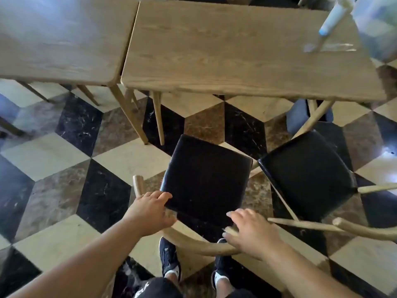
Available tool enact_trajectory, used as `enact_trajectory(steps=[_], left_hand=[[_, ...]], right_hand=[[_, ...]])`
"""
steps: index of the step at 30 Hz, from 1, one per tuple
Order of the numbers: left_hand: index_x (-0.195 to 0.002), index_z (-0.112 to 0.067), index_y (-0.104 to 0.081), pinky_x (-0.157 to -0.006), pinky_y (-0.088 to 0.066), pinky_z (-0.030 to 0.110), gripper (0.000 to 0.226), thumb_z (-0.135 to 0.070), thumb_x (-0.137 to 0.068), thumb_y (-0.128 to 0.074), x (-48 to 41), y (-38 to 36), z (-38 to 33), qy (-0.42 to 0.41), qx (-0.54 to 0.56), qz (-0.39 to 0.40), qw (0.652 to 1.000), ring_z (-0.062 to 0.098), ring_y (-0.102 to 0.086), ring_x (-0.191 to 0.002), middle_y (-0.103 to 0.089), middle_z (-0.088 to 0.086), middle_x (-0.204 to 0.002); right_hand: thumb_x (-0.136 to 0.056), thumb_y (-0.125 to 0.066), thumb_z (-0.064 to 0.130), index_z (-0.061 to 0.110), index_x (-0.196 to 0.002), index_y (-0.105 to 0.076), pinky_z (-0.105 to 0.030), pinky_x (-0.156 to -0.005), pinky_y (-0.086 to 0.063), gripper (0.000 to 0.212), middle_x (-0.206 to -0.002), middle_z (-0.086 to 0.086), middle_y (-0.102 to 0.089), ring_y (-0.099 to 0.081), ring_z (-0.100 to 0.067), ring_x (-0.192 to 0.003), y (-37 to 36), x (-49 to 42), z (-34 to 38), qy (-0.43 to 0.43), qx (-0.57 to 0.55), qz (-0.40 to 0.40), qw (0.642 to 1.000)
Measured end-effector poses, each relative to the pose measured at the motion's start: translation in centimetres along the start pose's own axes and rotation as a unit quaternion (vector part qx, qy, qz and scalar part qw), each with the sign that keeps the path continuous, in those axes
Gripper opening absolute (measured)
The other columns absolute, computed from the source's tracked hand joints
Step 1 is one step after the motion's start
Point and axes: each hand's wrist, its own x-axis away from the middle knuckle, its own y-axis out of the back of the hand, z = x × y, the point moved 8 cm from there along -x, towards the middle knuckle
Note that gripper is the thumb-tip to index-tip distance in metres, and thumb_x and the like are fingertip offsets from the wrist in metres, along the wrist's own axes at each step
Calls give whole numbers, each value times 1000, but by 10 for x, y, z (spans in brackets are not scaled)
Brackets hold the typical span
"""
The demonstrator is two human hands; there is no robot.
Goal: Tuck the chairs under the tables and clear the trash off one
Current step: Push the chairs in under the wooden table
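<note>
1. Chair (206, 179) stands clear of counter (247, 61), not yet tucked.
2. Our left hand (150, 211) and right hand (251, 231) rest on the backrest (199, 246); grip apart, not clamped.
3. We judge it stiff, moderately heavy; hold backrest.

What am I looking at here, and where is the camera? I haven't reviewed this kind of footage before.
One camera, worn on a person's head, looks down at their bare hands. The left hand and the right hand rest on the curved wooden back of a black-seated chair, which stands pulled out from the right wooden table. A second black-seated chair stands beside it, also untucked. Blurred trash, seemingly plastic, lies on that table's far right corner. Another wooden table adjoins on the left.
</note>
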Motion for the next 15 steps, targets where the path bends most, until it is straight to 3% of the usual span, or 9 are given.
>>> enact_trajectory(steps=[4,7,9,13,15], left_hand=[[-148,-33,-49,-123,-9,61,100,-89,-69,-23,2,-13,10,-17,-117,55,991,20,-34,-147,-50,-8,-152],[-153,-34,-43,-120,4,72,84,-82,-84,-45,-5,-16,15,-50,-149,85,984,20,-26,-152,-42,-7,-159],[-155,-34,-42,-112,14,79,88,-82,-83,-55,-12,-20,20,-77,-209,111,968,21,-24,-154,-39,-7,-162],[-144,-31,-56,-118,3,76,56,-51,-92,-62,-25,-25,29,-126,-263,87,953,22,-45,-139,-56,-7,-147],[-134,-34,-62,-120,-3,71,48,-48,-89,-63,-32,-22,30,-145,-262,64,952,21,-51,-132,-62,-9,-137]], right_hand=[[-90,-46,75,32,-151,-42,-44,-117,-32,74,-148,5,-51,-43,-24,-139,-54,6,9,12,31,87,996],[-87,-50,77,32,-144,-49,-48,-117,-30,72,-139,5,-59,-47,-24,-135,-78,5,18,31,61,103,992],[-93,-54,69,32,-137,-55,-48,-113,-33,58,-132,5,-63,-53,-25,-129,-78,0,25,33,83,99,991],[-98,-56,59,25,-132,-58,-58,-114,-32,48,-128,-3,-68,-55,-34,-129,-78,-9,30,63,164,105,979],[-99,-56,59,24,-134,-56,-62,-119,-27,49,-127,-5,-67,-54,-34,-128,-73,-12,27,60,181,99,977]])
